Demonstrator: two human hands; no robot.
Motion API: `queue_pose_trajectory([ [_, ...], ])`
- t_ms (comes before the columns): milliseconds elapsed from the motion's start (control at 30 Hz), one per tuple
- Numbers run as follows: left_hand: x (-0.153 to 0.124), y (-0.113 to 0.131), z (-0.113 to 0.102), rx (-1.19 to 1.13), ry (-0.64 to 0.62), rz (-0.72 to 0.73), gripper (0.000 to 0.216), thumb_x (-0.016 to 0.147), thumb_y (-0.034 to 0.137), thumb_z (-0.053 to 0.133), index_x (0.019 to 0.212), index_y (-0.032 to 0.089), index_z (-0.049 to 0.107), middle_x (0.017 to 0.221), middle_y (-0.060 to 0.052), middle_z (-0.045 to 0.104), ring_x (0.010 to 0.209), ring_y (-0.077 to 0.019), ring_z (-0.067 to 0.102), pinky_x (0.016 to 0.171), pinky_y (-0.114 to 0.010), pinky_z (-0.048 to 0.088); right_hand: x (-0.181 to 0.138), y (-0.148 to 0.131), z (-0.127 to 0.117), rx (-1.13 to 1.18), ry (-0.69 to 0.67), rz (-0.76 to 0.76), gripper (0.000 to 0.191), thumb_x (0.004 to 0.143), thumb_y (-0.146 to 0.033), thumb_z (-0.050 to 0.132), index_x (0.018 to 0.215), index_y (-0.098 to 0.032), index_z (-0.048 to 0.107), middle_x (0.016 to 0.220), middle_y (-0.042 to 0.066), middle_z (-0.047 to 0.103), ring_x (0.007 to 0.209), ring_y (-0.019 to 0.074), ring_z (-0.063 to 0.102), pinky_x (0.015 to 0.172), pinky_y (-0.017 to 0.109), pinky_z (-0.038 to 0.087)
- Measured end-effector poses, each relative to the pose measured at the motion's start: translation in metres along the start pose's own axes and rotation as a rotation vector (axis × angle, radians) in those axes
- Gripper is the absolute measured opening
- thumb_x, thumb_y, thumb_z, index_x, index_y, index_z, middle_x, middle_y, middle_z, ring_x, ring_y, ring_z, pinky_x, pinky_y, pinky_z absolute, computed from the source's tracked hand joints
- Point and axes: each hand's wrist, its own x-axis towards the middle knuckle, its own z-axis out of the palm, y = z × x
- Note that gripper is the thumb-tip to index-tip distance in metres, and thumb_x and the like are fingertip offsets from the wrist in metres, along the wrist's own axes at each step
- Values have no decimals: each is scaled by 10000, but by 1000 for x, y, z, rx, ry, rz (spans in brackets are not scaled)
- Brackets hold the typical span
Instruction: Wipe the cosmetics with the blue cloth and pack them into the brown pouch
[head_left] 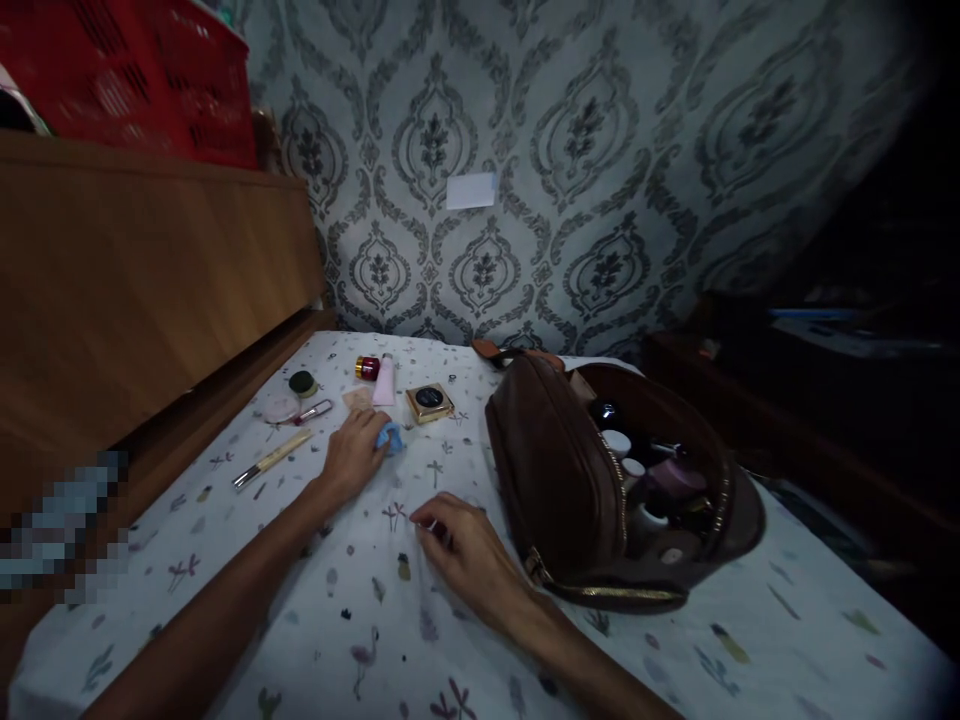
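My left hand (358, 452) rests on the patterned bedsheet (315, 610) with its fingers closed around a small blue sponge (391, 437). My right hand (465, 553) lies lower on the sheet, fingers curled in a pinch; what they hold, if anything, is too small to make out. Just right of it stands an open brown toiletry bag (562, 470) with several small bottles and jars inside (645, 480).
Beyond my left hand lie a gold compact (429, 402), a pink tube (385, 381), a red-capped jar (367, 367), a dark round lid (302, 382), a powder puff (280, 408) and a long brush (271, 459). A wooden headboard (150, 290) rises left; patterned wallpaper stands behind.
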Motion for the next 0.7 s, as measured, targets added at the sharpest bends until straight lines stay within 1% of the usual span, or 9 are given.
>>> queue_pose_trajectory([
  [133, 17, -11, -1, 68, -51, -86, 211, 977, 284, 456, 1035, 174, 626, 1127, -114, 627, 1136, -264, 534, 851, -343, 483, 13, 9, 16, 114, 47, 56, 179, 831, -84, 532, 859, -150, 696, 768, 27, 667, 692, 141, 603, 638, 245, 459],
  [233, 45, -15, 1, 118, -110, -117, 187, 940, 258, 547, 1034, 132, 648, 1131, -150, 639, 1175, -290, 529, 885, -376, 495, 12, 17, 23, 203, 67, 107, 177, 860, -148, 520, 872, -145, 696, 702, 13, 642, 659, 144, 586, 620, 251, 453],
  [267, 57, -16, 3, 130, -128, -129, 203, 935, 266, 573, 1053, 119, 649, 1149, -153, 636, 1177, -289, 539, 903, -395, 501, 11, 19, 24, 219, 68, 113, 181, 862, -166, 518, 876, -144, 697, 693, 13, 639, 654, 147, 584, 615, 255, 452],
  [333, 78, -17, 9, 144, -160, -165, 298, 937, 333, 605, 1163, 140, 613, 1213, -109, 616, 1114, -252, 596, 923, -452, 520, 8, 20, 24, 225, 68, 103, 193, 854, -178, 510, 872, -144, 699, 709, 23, 651, 661, 155, 584, 614, 264, 449],
  [433, 102, -18, 19, 143, -188, -228, 369, 937, 364, 612, 1240, 156, 577, 1248, -103, 603, 1069, -234, 625, 904, -457, 544, 4, 20, 21, 205, 61, 78, 202, 838, -177, 504, 857, -148, 703, 757, 42, 678, 686, 164, 591, 635, 276, 455],
  [567, 117, -17, 30, 114, -193, -312, 380, 934, 361, 617, 1242, 143, 577, 1250, -117, 601, 1075, -240, 623, 904, -450, 544, 2, 22, 21, 208, 58, 78, 218, 839, -175, 490, 868, -150, 705, 774, 49, 689, 697, 167, 602, 645, 281, 465],
  [700, 125, -18, 32, 50, -208, -412, 385, 933, 359, 619, 1249, 144, 573, 1251, -117, 600, 1071, -240, 624, 900, -448, 546, 2, 29, 25, 254, 63, 88, 215, 839, -211, 499, 870, -153, 704, 719, 34, 663, 646, 154, 578, 615, 269, 457],
])
